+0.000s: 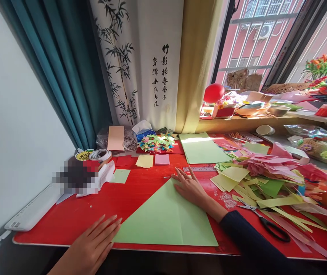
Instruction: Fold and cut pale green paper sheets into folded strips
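Note:
A large light green sheet (163,219), folded to a roughly triangular shape, lies flat at the front of the red table (106,208). Its peak points away from me, and a crease runs down its right part. My right hand (190,187) rests on the upper part near the peak, fingers spread. At the sheet's lower left corner, the fingertips of my left hand (96,242) touch its edge; those fingers are stretched out and flat. Neither hand holds anything.
Scissors (266,219) lie right of my right forearm, beside a heap of paper strips (266,183). Behind are a ruler (202,169), a stack of green sheets (203,149), small paper squares (144,161) and folded paper stars (157,142). A white device (33,208) sits left.

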### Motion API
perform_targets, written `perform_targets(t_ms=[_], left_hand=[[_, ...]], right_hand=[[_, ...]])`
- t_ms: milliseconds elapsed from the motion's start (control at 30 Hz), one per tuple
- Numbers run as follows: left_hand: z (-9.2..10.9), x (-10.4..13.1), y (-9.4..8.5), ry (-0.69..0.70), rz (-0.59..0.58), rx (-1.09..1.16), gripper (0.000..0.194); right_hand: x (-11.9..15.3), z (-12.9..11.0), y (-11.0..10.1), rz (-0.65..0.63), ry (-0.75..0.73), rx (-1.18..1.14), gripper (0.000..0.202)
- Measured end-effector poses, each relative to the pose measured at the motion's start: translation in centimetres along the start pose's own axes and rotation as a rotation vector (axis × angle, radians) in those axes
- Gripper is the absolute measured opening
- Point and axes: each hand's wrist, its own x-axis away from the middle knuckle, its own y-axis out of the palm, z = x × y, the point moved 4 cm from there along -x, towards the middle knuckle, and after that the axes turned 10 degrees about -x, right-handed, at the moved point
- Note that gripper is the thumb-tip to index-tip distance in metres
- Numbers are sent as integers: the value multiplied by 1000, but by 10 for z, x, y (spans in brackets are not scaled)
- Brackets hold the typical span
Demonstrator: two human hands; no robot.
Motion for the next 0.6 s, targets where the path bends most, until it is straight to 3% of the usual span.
perform_targets(t_ms=[200,333,467,600], left_hand=[[-5,35,-5,46,133,-75,49],[-8,37,-8,96,266,-48,34],[-15,2,-5,-37,288,10,25],[-15,-70,3,-72,108,75,28]], right_hand=[[0,-9,-5,33,16,50,58],[3,-7,-20,78,64,125,48],[7,23,-51,56,113,207,38],[2,64,-67,-85,78,249,26]])
